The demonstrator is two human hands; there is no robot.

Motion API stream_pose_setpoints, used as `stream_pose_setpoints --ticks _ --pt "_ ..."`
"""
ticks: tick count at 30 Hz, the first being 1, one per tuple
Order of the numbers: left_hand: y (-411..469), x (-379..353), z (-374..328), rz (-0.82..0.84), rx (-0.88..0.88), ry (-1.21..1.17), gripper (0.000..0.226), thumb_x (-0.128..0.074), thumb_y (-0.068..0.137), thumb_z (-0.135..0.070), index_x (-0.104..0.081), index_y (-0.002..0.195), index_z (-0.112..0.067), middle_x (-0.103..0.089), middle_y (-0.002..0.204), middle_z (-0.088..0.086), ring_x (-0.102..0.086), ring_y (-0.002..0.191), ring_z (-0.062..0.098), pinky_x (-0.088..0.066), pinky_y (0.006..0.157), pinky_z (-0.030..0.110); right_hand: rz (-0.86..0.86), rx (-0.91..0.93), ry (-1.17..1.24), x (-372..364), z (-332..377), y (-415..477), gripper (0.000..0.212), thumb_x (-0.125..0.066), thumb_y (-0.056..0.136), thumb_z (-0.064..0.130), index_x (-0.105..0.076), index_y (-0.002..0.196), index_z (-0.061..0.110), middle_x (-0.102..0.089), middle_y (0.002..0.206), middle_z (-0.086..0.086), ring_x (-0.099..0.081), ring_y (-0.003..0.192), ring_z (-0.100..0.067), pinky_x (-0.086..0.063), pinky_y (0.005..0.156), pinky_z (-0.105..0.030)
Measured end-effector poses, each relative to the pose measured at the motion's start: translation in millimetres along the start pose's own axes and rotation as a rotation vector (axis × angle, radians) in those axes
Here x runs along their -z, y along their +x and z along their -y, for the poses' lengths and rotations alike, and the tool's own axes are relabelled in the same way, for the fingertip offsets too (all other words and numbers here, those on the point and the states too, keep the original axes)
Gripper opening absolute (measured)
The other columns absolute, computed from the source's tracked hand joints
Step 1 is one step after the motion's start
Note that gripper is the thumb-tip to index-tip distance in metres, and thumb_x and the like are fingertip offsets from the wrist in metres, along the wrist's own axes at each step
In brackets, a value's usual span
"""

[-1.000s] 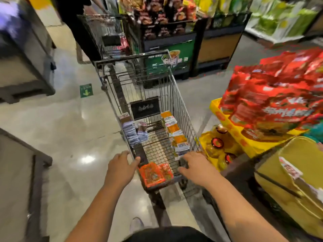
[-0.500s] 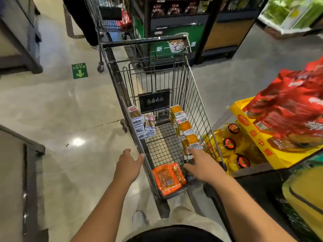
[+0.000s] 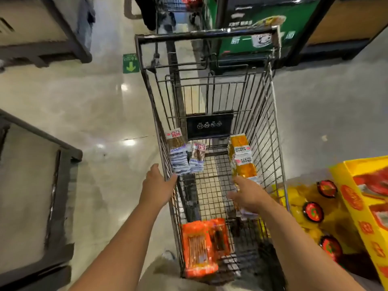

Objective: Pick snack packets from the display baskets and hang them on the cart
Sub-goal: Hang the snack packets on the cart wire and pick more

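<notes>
Glossy yellow-orange packets (image 3: 241, 156) hang inside the cart (image 3: 206, 37), touching the spread right hand (image 3: 248, 193); the left hand (image 3: 156, 184) lies flat against its rim.

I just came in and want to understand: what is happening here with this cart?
A person stands behind a wire shopping cart. The left hand rests against its left wall, and the right hand reaches inside to the yellow packets hanging on the right wall; whether it grips one is unclear. More hang elsewhere: blue-white packets on the left wall, orange packets at the near end.
</notes>
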State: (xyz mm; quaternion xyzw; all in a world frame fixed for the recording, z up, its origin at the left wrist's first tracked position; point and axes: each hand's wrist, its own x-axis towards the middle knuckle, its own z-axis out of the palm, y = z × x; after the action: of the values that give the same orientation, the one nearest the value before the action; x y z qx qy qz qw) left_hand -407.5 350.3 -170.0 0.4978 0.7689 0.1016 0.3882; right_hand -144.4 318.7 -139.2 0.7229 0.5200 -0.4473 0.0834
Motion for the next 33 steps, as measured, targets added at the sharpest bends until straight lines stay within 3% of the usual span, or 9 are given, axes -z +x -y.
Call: stream_pose_setpoints --ticks 7,13,16,20,25,27,29,32,33 --pt "52 -42 -23 -0.135 0.049 -0.171 0.077 -0.062 0.099 -0.035 -0.017 0.158 -0.017 -0.039 0.157 0.013 -0.044 0.140 0.035 -0.039 0.113 0.045 0.070 0.020 0.061 5 -8 82 0.058 -0.056 0.100 0.046 -0.043 0.150 0.018 -0.048 0.151 -0.009 -0.054 0.124 -0.025 -0.045 0.101 -0.038" --pt "58 -58 -15 -0.300 0.059 -0.164 0.051 -0.050 0.105 -0.025 -0.031 0.152 -0.016 -0.065 0.130 0.013 -0.063 0.110 0.037 -0.047 0.085 0.036 0.107 0.004 0.297 -4 4 141 0.058 -0.041 0.104 0.054 -0.045 0.147 0.016 -0.049 0.151 -0.010 -0.048 0.135 -0.028 -0.039 0.108 -0.038" --pt "62 -61 -10 -0.308 0.065 -0.179 0.045 -0.049 0.105 -0.024 -0.036 0.148 -0.018 -0.067 0.125 0.006 -0.065 0.100 0.035 -0.043 0.077 0.031 0.132 -0.018 0.414 -12 22 169 0.063 -0.042 0.102 0.057 -0.043 0.150 0.015 -0.047 0.152 -0.010 -0.049 0.133 -0.029 -0.041 0.111 -0.046" --pt "63 -65 -6 -0.328 0.022 -0.144 0.041 -0.047 0.106 -0.023 -0.038 0.146 -0.016 -0.058 0.108 -0.007 -0.061 0.085 0.023 -0.041 0.071 0.029 0.212 0.040 0.577 -21 57 205 0.054 -0.048 0.101 0.056 -0.050 0.137 0.017 -0.051 0.146 -0.010 -0.053 0.123 -0.028 -0.045 0.107 -0.045" --pt "68 -68 3 -0.329 0.028 -0.122 0.041 -0.046 0.106 -0.018 -0.039 0.146 -0.015 -0.056 0.099 -0.010 -0.059 0.080 0.020 -0.044 0.070 0.030 0.275 0.002 0.898 -31 103 244 0.074 -0.043 0.100 0.061 -0.031 0.156 0.014 -0.031 0.162 -0.014 -0.033 0.148 -0.032 -0.027 0.122 -0.047" --pt "69 -69 6 -0.318 0.037 -0.127 0.041 -0.046 0.106 -0.015 -0.039 0.145 -0.017 -0.058 0.097 -0.010 -0.065 0.083 0.025 -0.046 0.070 0.032 0.263 -0.024 0.915 -34 112 261 0.070 -0.045 0.101 0.059 -0.039 0.152 0.012 -0.051 0.146 -0.006 -0.048 0.134 -0.024 -0.032 0.116 -0.037" --pt "70 -69 6 -0.312 0.021 -0.135 0.040 -0.046 0.105 -0.014 -0.039 0.145 -0.019 -0.056 0.093 -0.015 -0.068 0.084 0.027 -0.049 0.069 0.034 0.288 -0.056 0.962 -35 121 278 0.055 -0.050 0.098 0.059 -0.057 0.127 0.012 -0.067 0.109 0.000 -0.062 0.102 -0.016 -0.043 0.099 -0.034" --pt "72 -71 7 -0.322 0.002 -0.128 0.042 -0.049 0.104 -0.014 -0.039 0.145 -0.020 -0.051 0.092 -0.022 -0.065 0.081 0.022 -0.047 0.070 0.032 0.341 -0.087 0.899 -46 127 296 0.083 -0.057 0.080 0.082 -0.057 0.133 0.018 -0.068 0.123 -0.006 -0.063 0.103 -0.020 -0.050 0.082 -0.036" --pt "72 -71 8 -0.329 0.002 -0.125 0.044 -0.050 0.104 -0.014 -0.039 0.146 -0.020 -0.050 0.093 -0.022 -0.063 0.081 0.018 -0.045 0.071 0.030 0.329 -0.089 0.868 -49 130 298 0.083 -0.058 0.078 0.083 -0.058 0.130 0.018 -0.068 0.120 -0.004 -0.065 0.097 -0.018 -0.050 0.074 -0.032"
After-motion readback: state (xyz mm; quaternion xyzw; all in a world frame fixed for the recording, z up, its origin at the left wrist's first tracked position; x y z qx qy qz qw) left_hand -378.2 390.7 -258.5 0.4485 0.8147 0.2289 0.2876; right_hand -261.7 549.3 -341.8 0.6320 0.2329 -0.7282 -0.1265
